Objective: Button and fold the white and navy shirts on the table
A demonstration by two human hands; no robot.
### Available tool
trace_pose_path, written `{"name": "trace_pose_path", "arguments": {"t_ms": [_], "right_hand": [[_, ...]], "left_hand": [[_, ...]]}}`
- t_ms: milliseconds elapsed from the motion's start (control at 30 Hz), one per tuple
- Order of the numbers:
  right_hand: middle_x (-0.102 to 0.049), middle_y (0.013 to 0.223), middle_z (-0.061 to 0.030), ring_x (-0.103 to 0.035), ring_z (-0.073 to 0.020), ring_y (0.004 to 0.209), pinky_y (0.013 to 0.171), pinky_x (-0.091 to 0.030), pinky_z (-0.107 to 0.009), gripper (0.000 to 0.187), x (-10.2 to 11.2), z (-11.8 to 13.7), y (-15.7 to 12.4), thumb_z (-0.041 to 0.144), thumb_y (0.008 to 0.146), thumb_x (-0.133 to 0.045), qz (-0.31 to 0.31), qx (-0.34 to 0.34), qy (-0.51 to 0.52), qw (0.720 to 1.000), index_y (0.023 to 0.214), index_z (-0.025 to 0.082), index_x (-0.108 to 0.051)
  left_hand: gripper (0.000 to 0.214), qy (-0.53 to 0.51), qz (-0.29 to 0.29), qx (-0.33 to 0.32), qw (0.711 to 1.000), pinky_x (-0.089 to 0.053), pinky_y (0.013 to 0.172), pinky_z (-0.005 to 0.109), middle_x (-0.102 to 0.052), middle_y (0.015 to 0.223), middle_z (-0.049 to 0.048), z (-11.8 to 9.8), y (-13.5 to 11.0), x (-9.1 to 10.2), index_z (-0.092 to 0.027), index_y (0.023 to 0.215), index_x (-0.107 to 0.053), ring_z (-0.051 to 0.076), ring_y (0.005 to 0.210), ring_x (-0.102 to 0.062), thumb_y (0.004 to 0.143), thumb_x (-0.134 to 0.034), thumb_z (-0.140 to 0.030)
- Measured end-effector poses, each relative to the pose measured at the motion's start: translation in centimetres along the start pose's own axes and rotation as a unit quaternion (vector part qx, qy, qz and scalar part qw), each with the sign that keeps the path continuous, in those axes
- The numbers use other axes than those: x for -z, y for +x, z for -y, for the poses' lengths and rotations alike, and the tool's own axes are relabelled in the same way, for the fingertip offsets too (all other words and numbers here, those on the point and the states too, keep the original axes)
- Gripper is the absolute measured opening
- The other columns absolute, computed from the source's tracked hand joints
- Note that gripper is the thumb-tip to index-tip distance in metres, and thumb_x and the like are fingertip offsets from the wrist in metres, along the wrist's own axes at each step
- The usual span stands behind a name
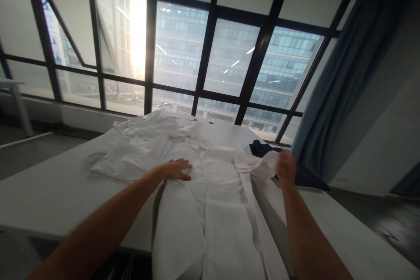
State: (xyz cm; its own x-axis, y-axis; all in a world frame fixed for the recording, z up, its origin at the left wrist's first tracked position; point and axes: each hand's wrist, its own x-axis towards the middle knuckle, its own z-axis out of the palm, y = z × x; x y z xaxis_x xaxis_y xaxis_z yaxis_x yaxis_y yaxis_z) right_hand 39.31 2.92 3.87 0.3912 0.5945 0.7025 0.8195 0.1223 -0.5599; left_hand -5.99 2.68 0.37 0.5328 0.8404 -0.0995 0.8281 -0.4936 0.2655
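A white shirt [213, 197] lies spread lengthwise on a white table [59, 188], its lower part hanging over the near edge. My left hand [177, 169] rests flat on the shirt's left shoulder area, fingers stretched out. My right hand [286, 167] is closed on the shirt's right sleeve [259, 164], which is bunched and lifted a little off the table. The collar end points away from me toward the window.
More white garments [141, 140] lie crumpled at the table's far left. A dark blue cloth [262, 148] sits at the far right edge. A large black-framed window [203, 52] fills the back, with a blue curtain [344, 78] at right.
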Motion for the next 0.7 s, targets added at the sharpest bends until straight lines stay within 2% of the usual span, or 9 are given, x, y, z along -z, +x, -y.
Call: {"name": "trace_pose_path", "arguments": {"t_ms": [33, 67, 133, 167, 233, 333, 400, 533, 700], "right_hand": [[-0.063, 0.119, -0.0187, -0.056, -0.0279, 0.111, 0.095, -0.042, -0.042, 0.051, -0.8, 1.6, -0.9, 0.043, 0.089, -0.033, 0.035, 0.022, 0.021, 0.999, 0.115, 0.011, -0.063], [-0.065, 0.117, -0.0159, -0.057, -0.0266, 0.109, 0.095, -0.044, -0.039, 0.047, -1.6, 3.3, -2.0, 0.045, 0.088, -0.04, 0.118, 0.064, 0.052, 0.99, 0.11, 0.014, -0.067], [-0.07, 0.108, -0.0118, -0.063, -0.0242, 0.098, 0.086, -0.049, -0.035, 0.039, -3.1, 6.6, -4.6, 0.046, 0.086, -0.048, 0.329, 0.133, 0.101, 0.929, 0.1, 0.018, -0.072], [-0.071, 0.104, -0.0103, -0.065, -0.0227, 0.093, 0.082, -0.05, -0.033, 0.037, -3.7, 8.1, -5.9, 0.046, 0.085, -0.052, 0.405, 0.156, 0.101, 0.895, 0.098, 0.018, -0.073], [-0.073, 0.093, -0.0084, -0.066, -0.0202, 0.08, 0.074, -0.05, -0.029, 0.031, -4.4, 10.5, -8.0, 0.044, 0.083, -0.057, 0.494, 0.191, 0.048, 0.847, 0.087, 0.019, -0.075], [-0.072, 0.078, -0.0094, -0.065, -0.0201, 0.071, 0.068, -0.047, -0.03, 0.033, -5.1, 13.8, -9.8, 0.046, 0.083, -0.059, 0.484, 0.221, -0.103, 0.84, 0.07, 0.018, -0.073], [-0.071, 0.076, -0.0107, -0.065, -0.0214, 0.072, 0.068, -0.046, -0.03, 0.036, -6.2, 16.1, -10.2, 0.048, 0.085, -0.058, 0.445, 0.234, -0.161, 0.849, 0.07, 0.018, -0.072], [-0.072, 0.085, -0.0132, -0.067, -0.0236, 0.078, 0.068, -0.046, -0.03, 0.04, -9.8, 19.8, -10.5, 0.053, 0.086, -0.055, 0.427, 0.236, -0.165, 0.857, 0.082, 0.018, -0.073], [-0.072, 0.089, -0.0159, -0.068, -0.0248, 0.082, 0.067, -0.048, -0.028, 0.024, -12.6, 20.5, -10.3, 0.038, 0.08, -0.065, 0.47, 0.228, -0.193, 0.831, 0.084, 0.015, -0.073]], "left_hand": [[0.068, 0.006, -0.012, -0.012, 1.0, -0.024, 0.112, 0.044, -0.036, 0.152, 0.0107, -0.1, -0.1, 0.1, -0.028, 0.137, -0.05, 0.029, 0.141, -0.03, 0.077, -0.062, -0.058], [0.066, 0.011, -0.023, -0.026, 0.999, -0.028, 0.11, 0.039, -0.043, 0.147, 0.0112, -0.1, -0.3, 0.3, -0.026, 0.132, -0.055, 0.029, 0.136, -0.037, 0.074, -0.066, -0.056], [0.062, 0.018, -0.036, -0.051, 0.998, -0.037, 0.102, 0.033, -0.059, 0.132, 0.0104, -0.5, -0.8, 0.9, -0.025, 0.119, -0.065, 0.028, 0.122, -0.052, 0.065, -0.074, -0.052], [0.055, 0.019, -0.034, -0.059, 0.997, -0.041, 0.096, 0.031, -0.065, 0.122, 0.0092, -0.8, -1.0, 1.2, -0.025, 0.111, -0.07, 0.027, 0.113, -0.058, 0.062, -0.076, -0.05], [0.034, 0.024, -0.029, -0.052, 0.998, -0.046, 0.082, 0.029, -0.072, 0.098, 0.0075, -1.5, -1.3, 1.8, -0.023, 0.091, -0.075, 0.024, 0.093, -0.065, 0.067, -0.072, -0.047], [0.027, 0.051, -0.055, -0.009, 0.997, -0.046, 0.069, 0.028, -0.072, 0.077, 0.0076, -3.0, -1.3, 2.1, -0.02, 0.072, -0.073, 0.023, 0.076, -0.067, 0.079, -0.059, -0.043], [0.026, 0.07, -0.095, 0.015, 0.993, -0.047, 0.069, 0.029, -0.073, 0.085, 0.0083, -3.9, -1.0, 1.7, -0.021, 0.077, -0.073, 0.025, 0.081, -0.067, 0.08, -0.058, -0.041], [0.026, 0.057, -0.133, 0.034, 0.989, -0.047, 0.074, 0.031, -0.072, 0.099, 0.0085, -4.4, -0.4, 0.6, -0.022, 0.093, -0.07, 0.026, 0.092, -0.066, 0.08, -0.058, -0.041], [0.032, -0.011, -0.119, 0.076, 0.99, -0.047, 0.074, 0.029, -0.072, 0.094, 0.0048, -3.5, -0.1, 0.0, -0.025, 0.099, -0.068, 0.024, 0.092, -0.066, 0.077, -0.062, -0.046]]}}
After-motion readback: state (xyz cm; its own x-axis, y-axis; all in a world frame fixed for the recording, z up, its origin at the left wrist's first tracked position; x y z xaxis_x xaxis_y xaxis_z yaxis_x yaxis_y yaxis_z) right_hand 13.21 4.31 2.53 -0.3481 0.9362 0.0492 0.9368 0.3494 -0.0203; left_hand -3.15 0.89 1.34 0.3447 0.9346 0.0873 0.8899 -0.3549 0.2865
